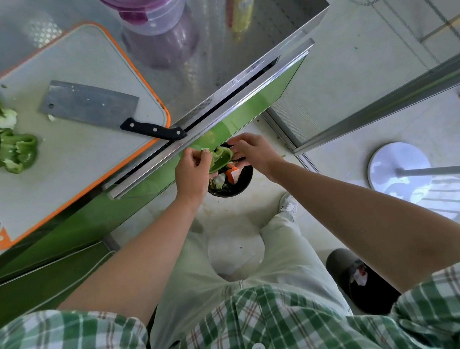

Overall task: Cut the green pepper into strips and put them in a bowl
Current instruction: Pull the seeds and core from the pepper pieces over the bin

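Holding a curved piece of green pepper (pixel 221 157) low in front of the counter, the person is working over a round black waste bin (pixel 241 188) on the floor. The left hand (pixel 192 173) is gripping the piece with fingers curled round its near end. The right hand (pixel 251 152) is pinching the far end between fingers and thumb, probably to strip out pith and seeds. Scraps are lying in the bin below.

Up on the orange-edged grey cutting board (pixel 89 61), a steel cleaver with a black handle (pixel 91 103) is lying flat, untouched. Rough chunks of green pepper (pixel 14 153) are sitting at the board's left edge. None is looking like a strip.

Judging from this, the pepper is opened and partly cleaned; slicing and loading are not begun. Beyond the board a clear plastic tub with a purple lid (pixel 153 17) is standing, but no bowl is showing.
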Tool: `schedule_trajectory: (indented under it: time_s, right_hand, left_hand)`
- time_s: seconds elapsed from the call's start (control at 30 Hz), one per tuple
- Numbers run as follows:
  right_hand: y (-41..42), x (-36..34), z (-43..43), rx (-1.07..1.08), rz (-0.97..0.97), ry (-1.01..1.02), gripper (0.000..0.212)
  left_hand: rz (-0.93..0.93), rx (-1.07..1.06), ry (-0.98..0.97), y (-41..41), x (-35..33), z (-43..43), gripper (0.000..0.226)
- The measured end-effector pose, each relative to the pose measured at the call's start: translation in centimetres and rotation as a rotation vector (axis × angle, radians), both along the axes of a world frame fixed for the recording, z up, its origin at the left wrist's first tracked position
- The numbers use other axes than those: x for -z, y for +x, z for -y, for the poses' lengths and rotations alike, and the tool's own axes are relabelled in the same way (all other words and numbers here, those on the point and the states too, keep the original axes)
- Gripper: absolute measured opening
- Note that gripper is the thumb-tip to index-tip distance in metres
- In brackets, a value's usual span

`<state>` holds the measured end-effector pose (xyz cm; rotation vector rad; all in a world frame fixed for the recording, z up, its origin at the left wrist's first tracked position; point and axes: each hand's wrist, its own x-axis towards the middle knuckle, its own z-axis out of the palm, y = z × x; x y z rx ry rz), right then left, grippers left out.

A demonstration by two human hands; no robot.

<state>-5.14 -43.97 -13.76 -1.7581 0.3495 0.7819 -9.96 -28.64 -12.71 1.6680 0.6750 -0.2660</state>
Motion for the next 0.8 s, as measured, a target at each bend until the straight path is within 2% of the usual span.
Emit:
schedule_trajectory:
  time_s: [0.17,0.23,0.33,0.43,0.57,0.63,0.7,0.8]
  right_hand:
    - [-0.4,-0.3,-0.9,-0.076,-0.059,-0.021,0.028]
    - [-0.4,-0.3,-1.1,-0.07,-0.001,-0.063,0.026]
    - [-0.4,0.0,-1.0,-0.032,0.035,-0.024,0.02]
    - [-0.3,-0.1,-1.1,-0.044,0.059,-0.046,0.013]
    - [-0.2,-0.4,-1.9,-0.104,0.108,-0.211,0.016]
    - [-0.2,-0.5,-2.1,-0.207,0.12,-0.266,0.022]
    - [-0.2,-0.6,-1.8,-0.324,0.113,-0.305,0.026]
    - [-0.2,-0.4,-0.3,-0.356,0.068,-0.281,0.029]
  left_hand:
    - [-0.081,-0.082,-0.231,0.1,-0.2,0.8,0.012]
    - [-0.096,-0.11,-0.301,0.1,-0.3,0.8,0.007]
    - [-0.127,-0.175,-0.371,0.3,-0.1,0.2,0.015]
    - [-0.138,-0.142,-0.397,0.2,-0.2,-0.1,0.007]
    - [-0.109,-0.072,-0.32,0.0,-0.3,0.1,0.014]
    - [-0.09,-0.059,-0.261,0.0,-0.6,0.4,0.016]
    - [-0.082,-0.044,-0.211,-0.1,-0.4,0.6,0.019]
    - [-0.068,-0.004,-0.079,-0.4,-0.5,0.8,0.035]
